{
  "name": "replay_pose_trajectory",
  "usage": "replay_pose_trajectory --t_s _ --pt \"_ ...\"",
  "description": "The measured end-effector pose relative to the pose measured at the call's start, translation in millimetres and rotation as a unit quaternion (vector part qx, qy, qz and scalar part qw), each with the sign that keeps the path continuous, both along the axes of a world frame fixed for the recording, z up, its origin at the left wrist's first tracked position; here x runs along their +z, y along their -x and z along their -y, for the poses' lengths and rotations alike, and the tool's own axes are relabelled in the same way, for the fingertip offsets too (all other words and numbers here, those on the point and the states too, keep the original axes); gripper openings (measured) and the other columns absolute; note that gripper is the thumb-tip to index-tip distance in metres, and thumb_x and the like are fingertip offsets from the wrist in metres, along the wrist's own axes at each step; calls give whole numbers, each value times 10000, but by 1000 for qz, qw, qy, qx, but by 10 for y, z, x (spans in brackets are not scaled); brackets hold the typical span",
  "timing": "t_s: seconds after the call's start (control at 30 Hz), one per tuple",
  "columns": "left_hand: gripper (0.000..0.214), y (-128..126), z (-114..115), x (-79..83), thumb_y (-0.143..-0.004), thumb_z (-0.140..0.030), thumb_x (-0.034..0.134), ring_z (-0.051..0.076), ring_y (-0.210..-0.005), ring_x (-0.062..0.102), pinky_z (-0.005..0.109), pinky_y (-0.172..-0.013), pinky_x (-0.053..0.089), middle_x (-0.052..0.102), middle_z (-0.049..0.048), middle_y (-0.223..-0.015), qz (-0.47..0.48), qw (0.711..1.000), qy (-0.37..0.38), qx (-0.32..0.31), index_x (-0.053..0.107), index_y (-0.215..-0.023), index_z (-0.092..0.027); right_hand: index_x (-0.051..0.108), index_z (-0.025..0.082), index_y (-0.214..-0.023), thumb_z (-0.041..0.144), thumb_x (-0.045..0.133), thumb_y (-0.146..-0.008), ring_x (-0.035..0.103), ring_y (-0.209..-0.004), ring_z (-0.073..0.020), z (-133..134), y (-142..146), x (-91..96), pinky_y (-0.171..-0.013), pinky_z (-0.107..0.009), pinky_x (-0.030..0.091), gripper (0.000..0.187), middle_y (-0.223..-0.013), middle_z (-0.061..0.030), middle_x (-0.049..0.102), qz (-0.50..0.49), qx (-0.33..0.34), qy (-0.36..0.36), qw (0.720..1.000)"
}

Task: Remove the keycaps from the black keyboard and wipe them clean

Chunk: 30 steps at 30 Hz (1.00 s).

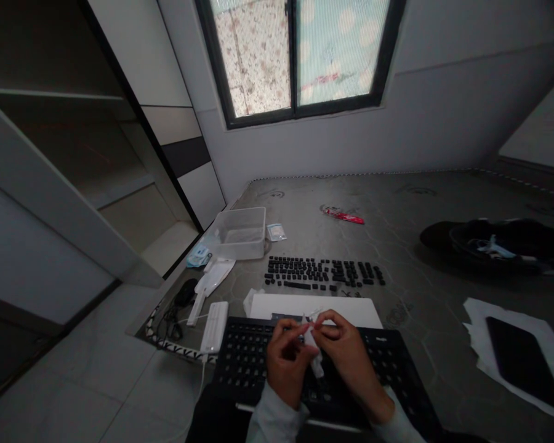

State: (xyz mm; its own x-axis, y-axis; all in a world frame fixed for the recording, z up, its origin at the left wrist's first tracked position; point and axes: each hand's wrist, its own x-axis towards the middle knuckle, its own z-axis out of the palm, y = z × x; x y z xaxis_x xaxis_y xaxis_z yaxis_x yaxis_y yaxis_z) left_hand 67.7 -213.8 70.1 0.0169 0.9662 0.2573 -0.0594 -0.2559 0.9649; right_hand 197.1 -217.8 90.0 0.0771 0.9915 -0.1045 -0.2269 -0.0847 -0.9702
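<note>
My left hand (285, 360) and my right hand (344, 351) meet over a black keyboard (244, 352), their fingertips pinched together. Between them is a small crumpled white tissue (316, 364), gripped by both hands, with its lower end hanging down over the keys. The keyboard lies close in front of my body, and its keycap sockets show as pale dots. Just behind it lies a flat white panel (351, 306), partly covered by my fingers. Loose black keycaps (300, 269) are laid out in rows beyond the panel.
A clear plastic bin (240, 251) stands back left, beside a small white packet (276, 232). Nearer are a white power strip (215, 326), a white fan-like object (215, 277) and black cables (170, 323). A red package (346, 216), dark bag (517, 246) and black tablet-like slab (524, 363) lie rightward.
</note>
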Motion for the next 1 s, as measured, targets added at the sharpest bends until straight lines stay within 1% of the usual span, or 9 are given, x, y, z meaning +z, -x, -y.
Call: replay_pose_trajectory --t_s 0.13,0.2,0.33,0.43,0.5,0.63,0.8,0.9,1.0 --pt "343 -56 4 11 -685 -340 790 39 -481 481 175 -445 417 643 54 -947 -9 996 72 53 749 -986 -181 420 220 -715 443 765 -727 373 -408 -57 13 -3 -14 -427 -172 242 411 -463 97 517 2 -3 -15 1000" --pt "406 -77 8 -7 -695 -372 780 34 -451 460 169 -410 397 667 67 -945 0 993 105 56 730 -1039 -164 394 224 -702 453 746 -748 332 -389 -49 22 -16 5 -416 -174 219 422 -450 111 474 0 8 -26 1000" --pt "402 -82 6 -52 -736 -420 740 75 -472 534 194 -410 449 692 91 -966 1 994 101 45 737 -1046 -165 389 219 -679 430 759 -748 385 -417 -52 16 -72 58 -439 -172 256 431 -482 105 482 -8 33 -32 999" --pt "257 -65 2 -47 -774 -388 708 164 -672 661 235 -565 541 711 89 -917 -26 997 37 65 770 -907 -176 421 212 -694 415 780 -732 484 -485 -70 -8 -123 71 -501 -172 343 414 -550 78 577 -36 75 -21 996" --pt "180 -55 6 -26 -787 -346 700 196 -782 682 256 -674 555 715 79 -854 -51 995 -7 80 770 -807 -182 445 215 -727 410 790 -722 576 -572 -101 -24 -145 65 -584 -197 423 396 -636 48 657 -68 100 -15 993" --pt "135 -46 29 13 -800 -304 687 183 -730 667 260 -682 536 704 50 -764 -81 992 -39 91 763 -778 -195 552 214 -809 395 819 -687 683 -811 -177 -36 -148 67 -761 -268 500 345 -846 -21 740 -84 87 -6 993" --pt "170 -46 15 -42 -772 -336 707 170 -679 632 248 -646 505 673 31 -702 -64 990 2 123 727 -712 -178 752 197 -942 477 725 -766 682 -972 -251 -23 -133 133 -915 -362 496 331 -1003 -88 751 49 100 -31 993" --pt "242 -48 -17 -99 -701 -396 755 150 -579 591 230 -545 477 653 16 -650 -16 987 72 143 697 -707 -161 743 220 -1070 500 658 -817 657 -1060 -281 -7 -130 148 -979 -425 465 387 -1087 -92 735 91 132 -38 986" --pt "329 -49 -36 -109 -662 -459 767 140 -513 571 219 -473 452 652 11 -614 26 982 125 137 690 -746 -151 696 223 -1169 464 686 -802 644 -1088 -296 13 -110 133 -990 -454 457 439 -1164 -101 705 100 134 -48 985"
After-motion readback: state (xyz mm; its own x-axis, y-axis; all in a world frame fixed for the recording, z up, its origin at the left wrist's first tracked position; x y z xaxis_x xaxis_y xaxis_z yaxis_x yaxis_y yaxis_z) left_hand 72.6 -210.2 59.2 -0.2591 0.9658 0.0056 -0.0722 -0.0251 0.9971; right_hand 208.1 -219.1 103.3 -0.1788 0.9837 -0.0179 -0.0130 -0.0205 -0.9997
